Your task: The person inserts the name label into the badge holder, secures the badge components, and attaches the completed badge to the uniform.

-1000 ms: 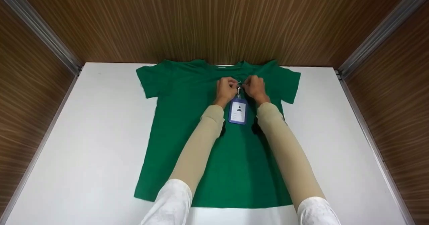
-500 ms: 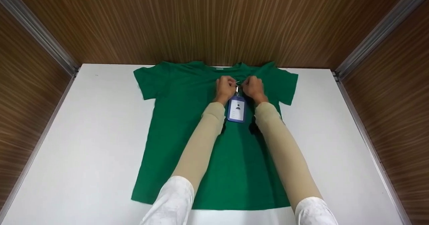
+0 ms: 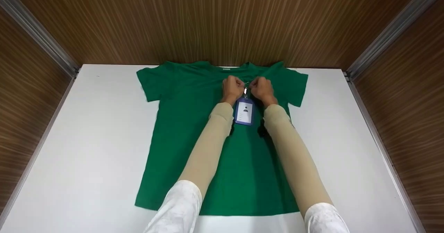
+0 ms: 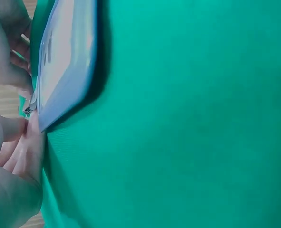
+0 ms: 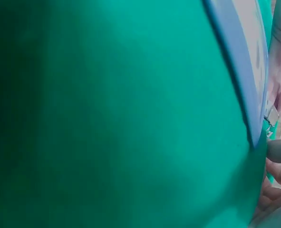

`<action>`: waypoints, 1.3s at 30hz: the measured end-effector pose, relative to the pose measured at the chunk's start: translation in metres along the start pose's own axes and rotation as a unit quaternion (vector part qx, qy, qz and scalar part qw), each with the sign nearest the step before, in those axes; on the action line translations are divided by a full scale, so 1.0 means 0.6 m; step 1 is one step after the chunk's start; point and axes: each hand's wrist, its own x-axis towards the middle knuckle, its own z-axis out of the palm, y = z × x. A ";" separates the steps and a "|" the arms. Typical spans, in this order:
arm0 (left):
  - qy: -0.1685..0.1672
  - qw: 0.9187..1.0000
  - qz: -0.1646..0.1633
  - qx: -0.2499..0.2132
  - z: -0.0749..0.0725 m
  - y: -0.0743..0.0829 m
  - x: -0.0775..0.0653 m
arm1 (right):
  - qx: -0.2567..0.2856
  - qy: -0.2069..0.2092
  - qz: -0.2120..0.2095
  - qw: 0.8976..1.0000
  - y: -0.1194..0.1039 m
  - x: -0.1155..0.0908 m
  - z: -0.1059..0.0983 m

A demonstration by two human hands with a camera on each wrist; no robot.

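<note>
A green T-shirt point(image 3: 208, 156) lies spread face up on the white table. Just below its neckline an ID badge point(image 3: 244, 113) in a blue holder, with a white card, rests on the chest. A metal clip point(image 3: 245, 92) tops the holder, with a thin silver pin point(image 5: 280, 127) at its upper end. My left hand point(image 3: 231, 88) pinches the pin between thumb and fingers. On the other side of the clip, my right hand point(image 3: 262, 90) pinches a bit of shirt fabric, its fingertips right beside the metal. The fingers partly hide the pin.
The white table point(image 3: 86, 139) runs back to a brown wood-grain panel point(image 3: 208, 21), with similar panels at both sides. Metal rails point(image 3: 385, 30) line the corners. Both forearms wear beige sleeves point(image 3: 208, 142) and lie over the shirt. Dark wrist devices point(image 3: 263, 130) show at the wrists.
The silver pin's free end, plainly visible earlier, has sunk toward the cloth and shows less between the fingertips. Both hands stay at the same spot on the shirt; the view shifts slightly.
</note>
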 end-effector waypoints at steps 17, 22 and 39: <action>-0.019 0.999 -0.026 -0.005 0.001 -0.003 -0.002 | 0.025 -0.007 0.048 0.999 0.000 0.001 -0.002; -0.020 0.999 -0.028 -0.019 0.000 -0.003 -0.004 | 0.024 -0.008 0.044 0.999 0.002 0.000 -0.004; -0.013 0.999 -0.019 0.027 -0.001 -0.003 -0.001 | 0.085 -0.011 0.062 0.994 -0.004 -0.007 0.001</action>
